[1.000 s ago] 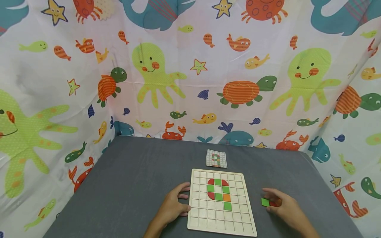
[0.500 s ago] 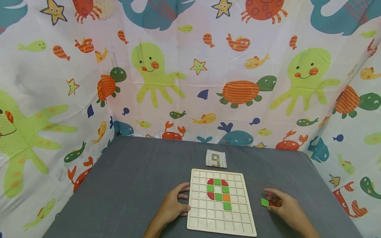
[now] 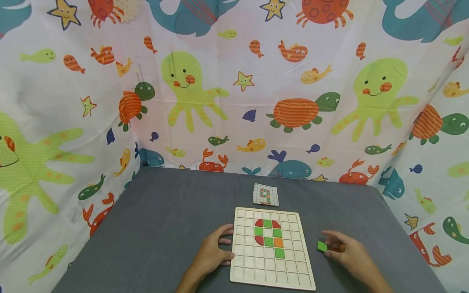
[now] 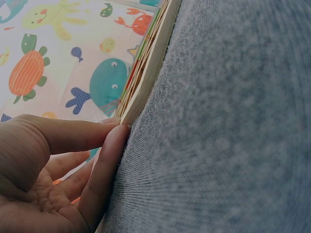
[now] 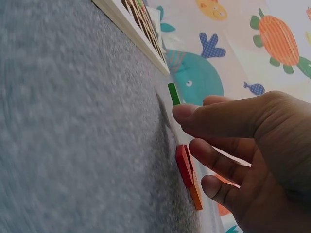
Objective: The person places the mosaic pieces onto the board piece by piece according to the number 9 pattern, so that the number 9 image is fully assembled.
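Observation:
My right hand (image 3: 348, 252) pinches a green square tile (image 3: 322, 246) between thumb and finger, to the right of the wooden grid board (image 3: 272, 272). In the right wrist view the green tile (image 5: 173, 93) is tipped and above the grey cloth. Below the same hand lie a red tile (image 5: 183, 166) and an orange tile (image 5: 196, 195), mostly hidden by it in the head view. My left hand (image 3: 212, 250) holds the board's left edge; in the left wrist view, thumb and a finger meet at the board's rim (image 4: 141, 99). Red, green and orange tiles sit in the board's middle cells.
A small pattern card (image 3: 265, 194) with a printed grid lies behind the board. Grey cloth (image 3: 165, 211) covers the table. A curtain printed with sea animals (image 3: 234, 110) hangs around its back and sides.
The green tile has come up from beside the red tiles and shifted slightly left, tipped in my right fingers. My left hand and the board have stayed put.

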`<state>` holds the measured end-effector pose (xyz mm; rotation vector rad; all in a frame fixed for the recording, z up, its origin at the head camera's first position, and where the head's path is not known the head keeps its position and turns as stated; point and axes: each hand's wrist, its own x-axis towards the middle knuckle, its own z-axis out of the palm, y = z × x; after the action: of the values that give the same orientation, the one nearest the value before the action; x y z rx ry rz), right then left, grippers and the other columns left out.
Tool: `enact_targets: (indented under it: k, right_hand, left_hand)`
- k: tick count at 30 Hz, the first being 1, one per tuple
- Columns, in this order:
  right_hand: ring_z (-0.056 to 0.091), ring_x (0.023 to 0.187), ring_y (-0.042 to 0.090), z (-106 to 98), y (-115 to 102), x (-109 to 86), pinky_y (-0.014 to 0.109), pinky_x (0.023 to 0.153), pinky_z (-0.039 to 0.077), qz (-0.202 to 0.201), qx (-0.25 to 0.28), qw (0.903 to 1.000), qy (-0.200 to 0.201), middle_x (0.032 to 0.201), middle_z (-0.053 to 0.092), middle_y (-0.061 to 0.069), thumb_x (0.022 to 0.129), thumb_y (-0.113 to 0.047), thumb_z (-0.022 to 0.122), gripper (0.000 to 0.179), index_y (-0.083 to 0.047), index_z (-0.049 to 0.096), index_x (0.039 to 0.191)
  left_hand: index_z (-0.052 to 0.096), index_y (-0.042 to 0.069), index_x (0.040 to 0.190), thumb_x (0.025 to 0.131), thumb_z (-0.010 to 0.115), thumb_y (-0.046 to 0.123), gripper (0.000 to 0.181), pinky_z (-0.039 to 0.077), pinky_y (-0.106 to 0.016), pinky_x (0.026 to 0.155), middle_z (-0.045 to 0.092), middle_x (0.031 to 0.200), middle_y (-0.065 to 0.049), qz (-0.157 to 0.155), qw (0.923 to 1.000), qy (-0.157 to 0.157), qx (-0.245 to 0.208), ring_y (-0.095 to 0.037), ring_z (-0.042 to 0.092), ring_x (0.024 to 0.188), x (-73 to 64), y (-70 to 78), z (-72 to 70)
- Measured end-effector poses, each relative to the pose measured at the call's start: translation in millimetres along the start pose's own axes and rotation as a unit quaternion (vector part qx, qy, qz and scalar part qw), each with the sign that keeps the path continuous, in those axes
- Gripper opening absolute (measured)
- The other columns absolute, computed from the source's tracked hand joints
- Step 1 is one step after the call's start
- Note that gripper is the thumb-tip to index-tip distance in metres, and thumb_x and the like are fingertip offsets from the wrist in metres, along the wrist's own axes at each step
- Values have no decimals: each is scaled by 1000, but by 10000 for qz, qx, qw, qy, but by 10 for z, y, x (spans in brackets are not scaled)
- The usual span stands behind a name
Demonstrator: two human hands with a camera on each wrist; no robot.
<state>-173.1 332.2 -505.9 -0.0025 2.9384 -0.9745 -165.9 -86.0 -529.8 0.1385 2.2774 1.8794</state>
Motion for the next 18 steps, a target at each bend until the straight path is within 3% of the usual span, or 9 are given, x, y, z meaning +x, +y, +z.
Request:
enact_targets:
  k: [12,18]
  right_hand:
    - [70,92,15,86,-220,-28,30,76,59,-126,396,9987,-281,102,75,-2,81,-10,91,56,-11,72,133]
    - [69,93,16,134,-329,-35,38,80,61,-156,463,9979,-431,102,75,-3,80,-12,92,55,-11,73,132]
  left_hand:
    - [56,14,153,76,82,-15,86,65,-38,59,60,148,-13,-49,10000,-15,67,-33,63,121,-2,16,-6]
    - [56,14,152,77,83,-14,85,65,-37,60,60,148,-13,-96,9999,-19,113,-33,63,121,-7,13,-4]
